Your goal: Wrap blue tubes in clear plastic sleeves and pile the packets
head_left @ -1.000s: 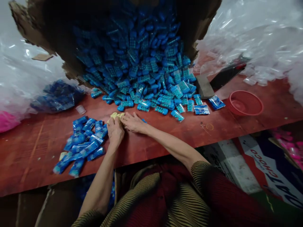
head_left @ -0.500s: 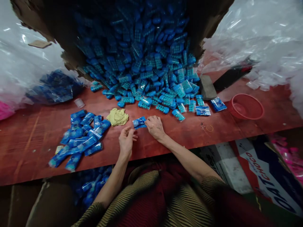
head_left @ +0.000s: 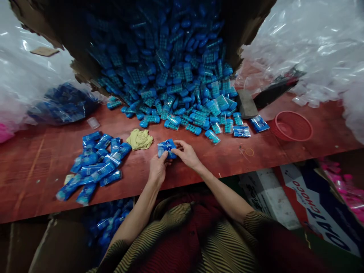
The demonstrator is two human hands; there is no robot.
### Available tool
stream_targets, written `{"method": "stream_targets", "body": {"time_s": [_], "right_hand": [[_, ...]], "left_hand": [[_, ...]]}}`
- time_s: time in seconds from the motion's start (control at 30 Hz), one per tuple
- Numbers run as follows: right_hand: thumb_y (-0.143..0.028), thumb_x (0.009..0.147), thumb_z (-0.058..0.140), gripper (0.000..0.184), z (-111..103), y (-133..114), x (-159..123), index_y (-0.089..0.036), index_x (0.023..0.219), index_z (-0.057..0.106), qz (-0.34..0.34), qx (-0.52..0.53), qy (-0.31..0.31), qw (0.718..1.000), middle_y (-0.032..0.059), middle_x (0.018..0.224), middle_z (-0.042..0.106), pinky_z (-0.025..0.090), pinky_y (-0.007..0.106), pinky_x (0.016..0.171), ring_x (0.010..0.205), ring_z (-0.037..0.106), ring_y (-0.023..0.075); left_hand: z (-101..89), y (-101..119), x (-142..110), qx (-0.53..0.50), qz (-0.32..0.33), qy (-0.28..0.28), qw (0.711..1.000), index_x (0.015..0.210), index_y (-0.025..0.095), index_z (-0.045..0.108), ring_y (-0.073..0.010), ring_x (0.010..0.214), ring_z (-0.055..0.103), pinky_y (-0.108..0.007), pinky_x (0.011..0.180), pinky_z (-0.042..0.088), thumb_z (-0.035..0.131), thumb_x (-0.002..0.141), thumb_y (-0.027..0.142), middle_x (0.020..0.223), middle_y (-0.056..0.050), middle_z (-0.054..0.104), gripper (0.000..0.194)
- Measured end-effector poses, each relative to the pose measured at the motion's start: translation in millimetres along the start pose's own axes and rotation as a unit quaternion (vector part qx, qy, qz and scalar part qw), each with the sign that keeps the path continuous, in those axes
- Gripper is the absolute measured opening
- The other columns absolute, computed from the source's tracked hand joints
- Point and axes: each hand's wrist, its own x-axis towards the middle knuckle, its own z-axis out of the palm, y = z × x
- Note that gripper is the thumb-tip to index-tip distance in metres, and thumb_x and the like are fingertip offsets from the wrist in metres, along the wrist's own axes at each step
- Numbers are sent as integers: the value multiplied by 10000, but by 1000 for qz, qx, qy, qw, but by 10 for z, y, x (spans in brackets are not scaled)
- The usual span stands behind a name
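Just right of the yellow cloth, the person holds a flat blue packet above the table. The left hand pinches its near left edge, thumb on top; the right hand has thumb and fingers closed at its right edge. The step in hand seems to be steadying and handling the packet at its edges; whether it is open cannot be told. The next move would call for one hand keeping its pinch while the other's fingertips work the edge, without creasing the film. Left of the cloth lies a pile of filled blue packets; beyond it and to the right spreads a heap of bead-filled containers.
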Motion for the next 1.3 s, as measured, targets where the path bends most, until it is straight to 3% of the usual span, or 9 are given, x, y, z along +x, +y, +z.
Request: {"method": "stream_targets", "body": {"time_s": [0.1, 0.23, 0.4, 0.5, 0.67, 0.87, 0.97, 1.13, 1.3], "right_hand": [[-302, 825, 523, 183, 66, 3, 63, -153, 788, 622, 35, 56, -27, 997, -5, 695, 612, 413, 227, 626, 645, 548, 122], [-305, 839, 492, 234, 132, -76, 47, -178, 653, 553, 34, 6, 33, 999, -29, 602, 546, 363, 213, 582, 590, 501, 109], [-327, 887, 424, 333, 125, -95, 80, -180, 614, 544, 52, -34, 65, 996, -27, 565, 531, 340, 196, 544, 564, 484, 102], [-361, 918, 379, 378, 107, -103, 126, -189, 668, 605, 49, -113, 50, 991, -6, 643, 622, 361, 196, 573, 616, 552, 111], [-393, 943, 317, 357, 105, -164, 205, -266, 916, 650, 74, -304, 1, 950, 33, 866, 714, 423, 252, 649, 786, 653, 177], [-289, 926, 349, 308, -24, -260, 170, -224, 1179, 513, 32, -358, -104, 927, 82, 940, 691, 454, 292, 657, 833, 661, 218], [-249, 906, 377, 348, -199, -268, 119, -221, 1233, 493, 30, -379, -75, 922, 117, 1029, 641, 454, 299, 666, 851, 649, 226], [-319, 910, 413, 334, -317, -193, 120, -202, 1188, 559, 45, -216, 21, 975, 93, 1035, 637, 454, 292, 746, 876, 618, 190], [-320, 820, 512, 224, -114, -96, 169, -150, 738, 632, 37, 51, -34, 997, -23, 641, 594, 394, 205, 570, 607, 538, 103]], "left_hand": [[17, -48, 50, 29, 26, 36, 999, 629, 127, 587, -84, 396, 506, -187, 382, 389, 756, 525, 300, 485, 18, 578, 263], [80, -64, 97, 22, 56, 93, 994, 612, 130, 577, -72, 407, 488, -179, 373, 397, 727, 552, 287, 492, 40, 554, 226], [76, 33, 29, 5, 22, -30, 999, 679, 113, 606, -85, 445, 523, -191, 407, 436, 749, 548, 254, 554, 13, 592, 240], [-53, 94, -17, 24, -7, -51, 998, 659, 105, 596, -91, 433, 529, -188, 407, 442, 764, 543, 213, 531, -2, 589, 231], [-243, 168, -37, 13, -24, -9, 1000, 681, 118, 573, -98, 431, 549, -183, 399, 457, 758, 550, 165, 550, -2, 608, 232], [81, 166, 135, 35, -49, 2, 998, 746, 152, 536, -107, 407, 566, -191, 403, 462, 689, 614, 164, 504, 40, 575, 203], [178, 139, 238, 63, -14, 11, 998, 787, 164, 509, -98, 351, 528, -179, 366, 425, 684, 590, 174, 492, 59, 562, 263], [115, 112, 170, 27, 40, -34, 998, 747, 158, 507, -69, 358, 497, -161, 356, 380, 719, 531, 234, 513, 65, 559, 312], [110, 104, 53, 3, 46, -47, 998, 705, 135, 557, -54, 399, 493, -156, 384, 372, 747, 528, 227, 527, 44, 570, 275]]}}
